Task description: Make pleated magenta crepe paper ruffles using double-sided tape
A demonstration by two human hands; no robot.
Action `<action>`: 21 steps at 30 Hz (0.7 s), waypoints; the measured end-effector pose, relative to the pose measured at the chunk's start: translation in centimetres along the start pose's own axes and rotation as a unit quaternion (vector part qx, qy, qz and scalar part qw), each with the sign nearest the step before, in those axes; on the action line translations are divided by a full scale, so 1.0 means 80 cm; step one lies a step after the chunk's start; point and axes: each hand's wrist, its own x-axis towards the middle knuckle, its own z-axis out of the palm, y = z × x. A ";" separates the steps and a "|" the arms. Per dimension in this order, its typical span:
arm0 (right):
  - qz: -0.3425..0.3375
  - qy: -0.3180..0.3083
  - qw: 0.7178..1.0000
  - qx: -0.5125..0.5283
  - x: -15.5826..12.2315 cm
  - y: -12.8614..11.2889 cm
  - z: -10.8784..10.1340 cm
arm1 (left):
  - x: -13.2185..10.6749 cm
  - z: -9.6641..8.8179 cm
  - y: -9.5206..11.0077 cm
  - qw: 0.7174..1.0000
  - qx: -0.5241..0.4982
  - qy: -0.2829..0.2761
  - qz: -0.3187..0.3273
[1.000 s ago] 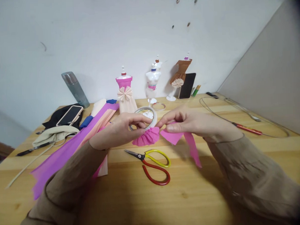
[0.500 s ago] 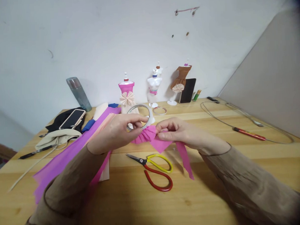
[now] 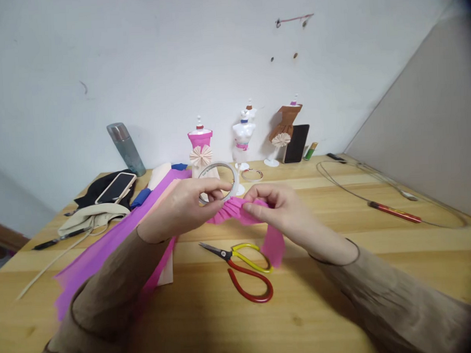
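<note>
Both hands (image 3: 274,208) at the pink strip (image 3: 232,210), its pleats between them.

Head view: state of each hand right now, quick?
Left hand: closed, holding the tape roll.
Right hand: closed, pinching the pink ruffled strip.

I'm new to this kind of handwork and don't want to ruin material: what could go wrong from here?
The gathers in the pink strip could slip loose if the left hand, which also holds the tape roll, relaxes. The strip looks thin, so it might crease or tear if the right hand tugs. Its loose end hangs close to the scissors and might snag there; whether they touch is unclear.
</note>
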 end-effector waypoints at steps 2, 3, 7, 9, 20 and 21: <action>-0.073 0.039 0.990 -0.118 -0.006 -0.004 0.003 | 0.001 -0.002 0.003 1.000 -0.006 -0.004 -0.006; -0.102 0.054 0.979 -0.165 -0.009 -0.006 0.004 | 0.001 -0.004 0.004 1.000 -0.011 -0.009 -0.012; -0.170 0.080 0.949 -0.252 -0.016 -0.007 0.007 | 0.004 -0.008 0.008 0.997 -0.057 -0.031 -0.045; -0.201 0.084 0.935 -0.281 -0.017 -0.006 0.008 | 0.004 -0.011 0.009 0.994 -0.091 -0.034 -0.055; -0.128 -0.106 0.959 -0.230 -0.013 -0.017 -0.015 | 0.004 -0.014 0.001 0.980 -0.166 -0.063 -0.087; -0.105 -0.132 0.966 -0.196 -0.014 -0.022 -0.022 | 0.004 -0.014 -0.001 0.979 -0.169 -0.072 -0.090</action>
